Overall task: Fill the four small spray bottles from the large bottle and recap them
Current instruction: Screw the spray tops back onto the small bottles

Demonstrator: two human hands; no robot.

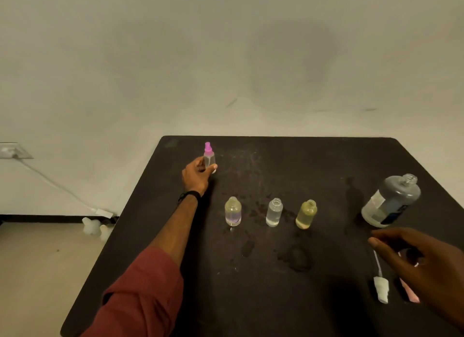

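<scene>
Pink-capped bottle (209,158) far-left of large bottle (391,201): light, slick, tippy; left hand (197,176) grips low body. Right hand (421,264) loosely spread, holding nothing.

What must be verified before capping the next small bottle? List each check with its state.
1. Pink-capped clear spray bottle upright, cap on, left hand gripping it: ok.
2. Three uncapped small clear bottles upright with liquid inside: ok.
3. White spray cap with dip tube within reach of right hand: ok.
4. Pink spray cap whole: cannot tell, partly hidden.
5. Large clear bottle closed: not ok, open.
6. Dark tabletop dry: not ok, wet patches.
</scene>
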